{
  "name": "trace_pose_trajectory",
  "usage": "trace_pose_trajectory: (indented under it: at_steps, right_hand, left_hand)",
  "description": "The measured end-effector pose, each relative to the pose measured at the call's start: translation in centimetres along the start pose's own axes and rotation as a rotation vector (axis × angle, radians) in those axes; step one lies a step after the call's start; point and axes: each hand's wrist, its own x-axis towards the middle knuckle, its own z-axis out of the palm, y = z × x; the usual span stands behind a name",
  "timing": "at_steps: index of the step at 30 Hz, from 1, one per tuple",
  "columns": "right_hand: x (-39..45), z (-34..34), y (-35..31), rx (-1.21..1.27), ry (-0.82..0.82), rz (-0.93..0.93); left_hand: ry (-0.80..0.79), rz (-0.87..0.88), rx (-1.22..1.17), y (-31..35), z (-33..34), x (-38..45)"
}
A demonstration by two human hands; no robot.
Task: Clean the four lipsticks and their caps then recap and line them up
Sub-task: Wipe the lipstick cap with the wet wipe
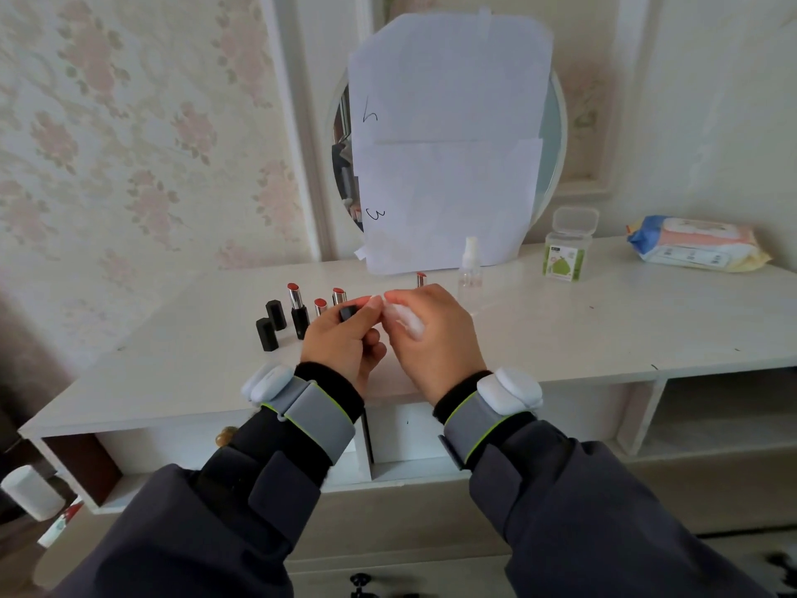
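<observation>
So the left hand (340, 343) has its fingers curled round a black lipstick cap (347, 312), holding it up over the white dresser top (604, 321). Right next to it the right hand (435, 338) pinches a wad of white tissue (403, 323), and the wad sits right at the cap's open end, fingertips of both hands almost touching.

Behind the hands there are uncapped lipsticks standing upright on the dresser: a tall black one with a silver collar (297, 310) on the left, then two shorter ones (320, 306) (339, 295) partly hidden by the left hand, all showing red tips. A fourth lipstick (421, 279) pokes out just above the right hand; only its top is visible. Left of the tall one, two more black caps (276, 315) (266, 334) stand near each other, apart from the lipsticks.

A bit further back, a small clear spray bottle (469, 265) stands just right of the fourth lipstick. Further right is a clear box with a green label (566, 248), lid flipped up, and way over at the right end a soft pack of wipes (694, 246) lies flat. A round mirror (554, 135) leans at the wall, mostly covered by sheets of white paper (448, 135) with some scribbles on them.

Both wrists wear grey bands with white pods.
</observation>
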Motion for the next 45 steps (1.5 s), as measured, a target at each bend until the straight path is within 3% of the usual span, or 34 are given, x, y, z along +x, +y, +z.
trace_pose_trajectory:
  at_steps: [10,20,32,45]
  right_hand:
    - [0.0,0.0,0.5,-0.062,0.086,0.085]
    - [0.0,-0.9,0.6,0.159,0.166,0.269]
    - [-0.5,-0.9,-0.3,0.157,0.089,0.218]
    - [-0.7,-1.1,-0.3,0.122,0.167,0.176]
  left_hand:
    - [-0.076,-0.122,-0.084,-0.1,0.5,0.9]
    - [-0.175,-0.150,-0.144,-0.6,0.4,1.1]
    - [-0.202,-0.182,-0.150,-0.5,0.3,0.5]
    - [-0.206,0.106,0.054,-1.1,0.6,0.0]
